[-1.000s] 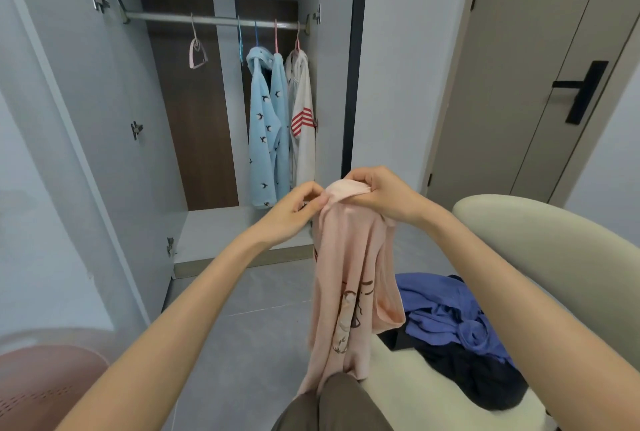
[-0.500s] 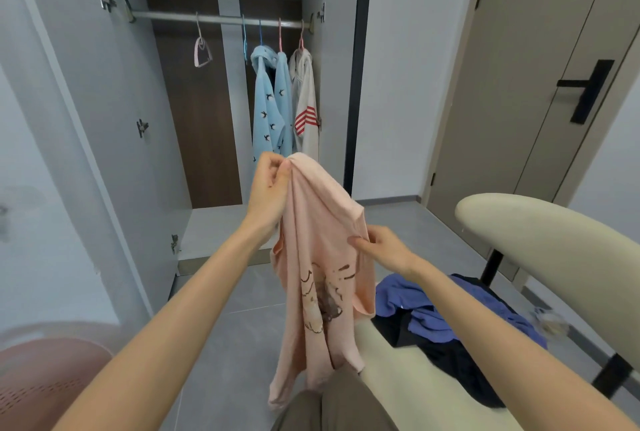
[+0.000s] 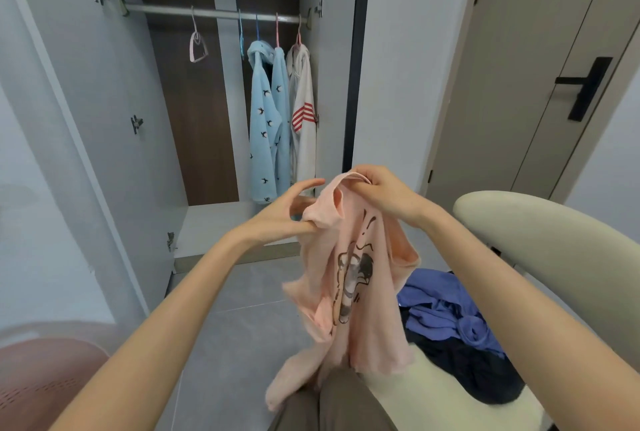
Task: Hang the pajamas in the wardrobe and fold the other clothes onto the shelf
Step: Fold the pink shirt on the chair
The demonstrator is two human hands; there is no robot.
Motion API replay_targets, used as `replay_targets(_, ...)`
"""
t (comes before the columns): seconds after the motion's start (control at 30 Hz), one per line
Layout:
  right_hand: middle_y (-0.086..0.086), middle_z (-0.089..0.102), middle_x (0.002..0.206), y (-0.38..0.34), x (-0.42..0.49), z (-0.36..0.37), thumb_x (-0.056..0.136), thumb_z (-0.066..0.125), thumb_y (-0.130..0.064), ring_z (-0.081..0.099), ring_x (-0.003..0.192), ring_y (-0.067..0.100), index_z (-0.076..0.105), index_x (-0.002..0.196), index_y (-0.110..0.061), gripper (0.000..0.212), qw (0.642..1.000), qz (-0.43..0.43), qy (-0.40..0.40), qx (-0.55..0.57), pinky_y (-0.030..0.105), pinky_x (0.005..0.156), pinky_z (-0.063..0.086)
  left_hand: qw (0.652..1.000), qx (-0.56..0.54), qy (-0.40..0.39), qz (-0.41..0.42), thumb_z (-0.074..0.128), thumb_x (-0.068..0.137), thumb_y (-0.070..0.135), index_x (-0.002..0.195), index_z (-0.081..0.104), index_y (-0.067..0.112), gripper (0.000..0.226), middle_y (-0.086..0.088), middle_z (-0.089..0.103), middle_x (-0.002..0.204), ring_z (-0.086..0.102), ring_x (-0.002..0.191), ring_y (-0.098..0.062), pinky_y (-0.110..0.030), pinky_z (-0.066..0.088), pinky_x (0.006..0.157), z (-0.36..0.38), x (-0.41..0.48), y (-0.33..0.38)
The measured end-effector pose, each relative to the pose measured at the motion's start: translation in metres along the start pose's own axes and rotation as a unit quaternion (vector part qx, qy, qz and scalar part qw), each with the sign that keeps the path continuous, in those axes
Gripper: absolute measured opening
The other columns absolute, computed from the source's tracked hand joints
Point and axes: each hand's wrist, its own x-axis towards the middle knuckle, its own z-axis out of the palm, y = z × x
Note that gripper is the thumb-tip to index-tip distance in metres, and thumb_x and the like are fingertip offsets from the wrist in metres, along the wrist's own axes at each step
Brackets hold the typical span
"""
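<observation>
I hold a pink printed T-shirt [image 3: 356, 278] up in front of the open wardrobe [image 3: 104, 91]. My right hand [image 3: 384, 193] pinches its neckline at the top. My left hand [image 3: 287, 214] has its thumb tucked into the fabric just left of that, its fingers spread. The shirt hangs crumpled down to my knee. On the rail [image 3: 214, 13] hang blue star-print pajamas [image 3: 266, 126], a white garment with red stripes [image 3: 304, 112] and an empty pink hanger [image 3: 197, 46]. A blue garment [image 3: 446, 313] and a dark one [image 3: 474, 371] lie on the cream chair [image 3: 554, 257].
The wardrobe's low shelf [image 3: 214, 226] lies bare below the hanging clothes. A pink basket [image 3: 38, 382] sits at the lower left. A closed door with a black handle [image 3: 585, 88] stands at the right. Grey floor tiles [image 3: 239, 326] stretch between me and the wardrobe.
My right hand rose from the shirt's middle to its neckline. My left hand dropped lower and shifted its grip. The shirt is now bunched and turned, its print facing right.
</observation>
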Motion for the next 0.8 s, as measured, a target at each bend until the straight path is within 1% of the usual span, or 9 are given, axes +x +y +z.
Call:
replay_targets(0.07,-0.002,0.054,0.081,0.001,0.0,-0.004,0.098,0.048,-0.018,0.048,0.071,0.007,0.06,0.085,-0.01,0.02,1.0,0.013,0.01,0.003,0.007,0.058,0.037,0.999,-0.002,0.014,0.029,0.078,0.076,0.028,0.127,0.038,0.051,0.069,0.013,0.055,0.12,0.053,0.112,-0.001,-0.019,0.047,0.089,0.006,0.001,0.0)
replay_targets(0.13,-0.001,0.055,0.082,0.004,0.0,-0.006,0.098,0.049,-0.02,0.048,0.071,0.006,0.061,0.086,-0.01,0.02,1.0,0.026,0.013,0.009,0.007,0.056,0.037,0.992,0.024,0.095,0.085,0.078,0.074,0.031,0.115,0.046,0.05,0.056,0.013,0.055,0.115,0.054,0.107,0.001,-0.016,0.048,0.087,0.016,0.004,-0.001)
replay_targets(0.2,-0.002,0.055,0.08,0.005,0.0,-0.008,0.098,0.049,-0.02,0.048,0.07,0.007,0.06,0.082,-0.012,0.021,0.999,0.037,0.013,0.011,0.01,0.057,0.039,0.968,0.071,0.195,0.14,0.072,0.079,0.022,0.102,0.053,0.043,0.037,0.011,0.057,0.107,0.056,0.098,0.002,-0.012,0.046,0.08,0.025,0.008,0.0)
replay_targets(0.3,-0.005,0.053,0.076,0.009,0.002,-0.009,0.097,0.047,-0.017,0.048,0.069,0.008,0.057,0.075,-0.019,0.025,0.998,0.055,0.016,0.007,0.017,0.06,0.038,0.938,0.092,0.293,0.161,0.059,0.086,0.003,0.093,0.063,0.029,0.027,0.012,0.063,0.093,0.057,0.084,0.003,-0.007,0.041,0.069,0.029,0.011,0.007)
replay_targets(0.37,-0.006,0.053,0.075,0.013,0.003,-0.009,0.097,0.048,-0.019,0.048,0.068,0.006,0.058,0.074,-0.021,0.025,0.998,0.06,0.023,0.009,0.016,0.059,0.037,0.935,0.067,0.315,0.149,0.052,0.09,0.002,0.097,0.068,0.021,0.026,0.015,0.066,0.088,0.057,0.079,0.005,-0.005,0.039,0.065,0.027,0.011,0.013)
replay_targets(0.47,-0.007,0.056,0.074,0.02,0.0,-0.007,0.094,0.058,-0.024,0.049,0.066,0.005,0.062,0.078,-0.017,0.018,0.999,0.046,0.014,-0.017,0.008,0.054,0.036,0.938,0.0,0.322,0.13,0.043,0.095,0.003,0.097,0.069,0.015,0.029,0.013,0.064,0.083,0.054,0.072,0.011,-0.003,0.037,0.063,0.021,0.012,0.023)
replay_targets(0.6,-0.01,0.047,0.062,0.039,-0.013,0.006,0.078,0.076,-0.032,0.041,0.053,0.002,0.053,0.069,-0.016,0.03,0.995,0.042,-0.055,-0.067,0.016,0.049,0.03,0.939,0.003,0.326,0.107,0.042,0.096,0.005,0.096,0.067,0.005,0.026,0.003,0.063,0.083,0.053,0.071,0.006,-0.005,0.038,0.062,0.012,0.02,0.034)
replay_targets(0.7,-0.01,0.052,0.062,0.06,-0.025,0.024,0.07,0.08,-0.023,0.047,0.056,0.005,0.053,0.07,-0.014,0.029,0.986,0.06,-0.094,-0.126,0.013,0.048,0.033,0.937,-0.003,0.337,0.093,0.042,0.098,0.009,0.094,0.066,0.008,0.024,-0.001,0.063,0.088,0.053,0.077,-0.003,-0.004,0.039,0.063,0.01,0.023,0.036)
replay_targets(0.8,-0.005,0.054,0.066,0.081,-0.031,0.039,0.073,0.07,-0.012,0.05,0.062,0.014,0.049,0.067,-0.022,0.025,0.983,0.097,-0.077,-0.139,0.011,0.045,0.034,0.938,-0.015,0.337,0.078,0.042,0.099,0.014,0.093,0.064,0.011,0.024,0.001,0.061,0.086,0.052,0.076,-0.003,-0.005,0.038,0.063,0.005,0.024,0.035)
